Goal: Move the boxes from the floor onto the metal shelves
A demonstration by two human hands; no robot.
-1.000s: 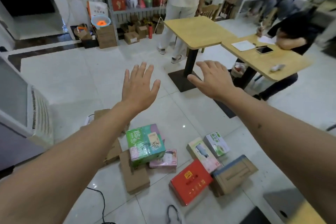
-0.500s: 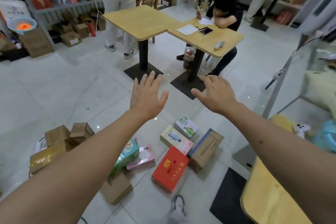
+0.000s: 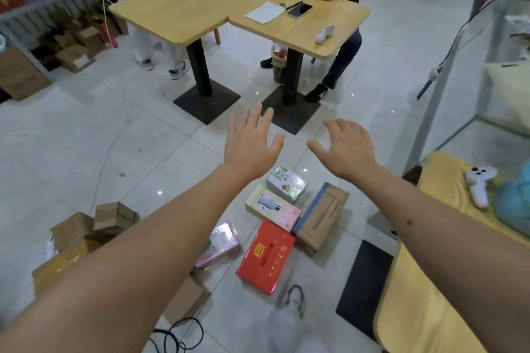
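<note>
Several boxes lie on the tiled floor below my outstretched arms: a red box, a brown carton with a blue edge, a pale green and pink box, a small white and green box and a pink box. Plain cardboard boxes sit at the left. My left hand and my right hand hover above the boxes, fingers spread, holding nothing. A metal shelf with goods stands at the far left.
Two wooden tables on black pedestal bases stand ahead. A person sits at the right table writing; another stands behind the left one. A yellow table is at my right, black cables near my feet.
The view has swung right and dipped toward the floor. Both hands stay open and spread, and now hang lower over the boxes. No box has moved.
</note>
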